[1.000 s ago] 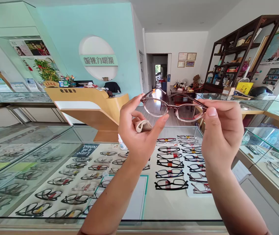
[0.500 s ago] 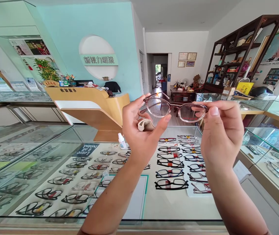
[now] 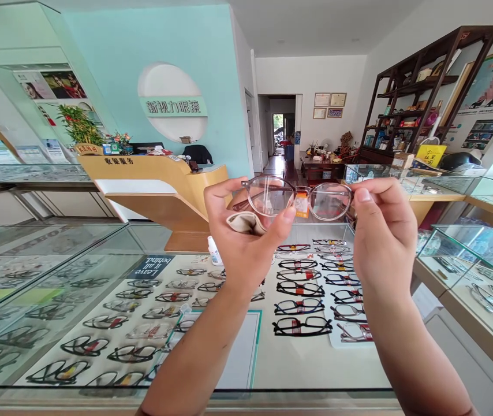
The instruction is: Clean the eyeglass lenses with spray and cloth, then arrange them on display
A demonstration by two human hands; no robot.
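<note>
A pair of eyeglasses (image 3: pixel 331 201) with round clear lenses and a thin rim is held up in front of me between both hands. An orange tag (image 3: pixel 302 204) shows at its bridge. My left hand (image 3: pixel 246 254) grips the left side, its thumb across the lower edge of the left lens. Tucked in that same palm is a folded beige cleaning cloth (image 3: pixel 243 223). My right hand (image 3: pixel 383 237) pinches the right end of the frame at the hinge between thumb and fingers. The right temple arm is mostly hidden behind the fingers.
Below my hands lies a glass display case (image 3: pixel 268 370) with rows of eyeglasses (image 3: pixel 302 325). A small white bottle (image 3: pixel 214 251) stands behind my left wrist. Further back are a wooden counter (image 3: pixel 151 179) and a dark shelf (image 3: pixel 428 81). Another glass case (image 3: pixel 484 266) stands at the right.
The eyeglasses have turned so the lenses face me more squarely, and the orange tag at the bridge has come into view. Both hands have shifted slightly left.
</note>
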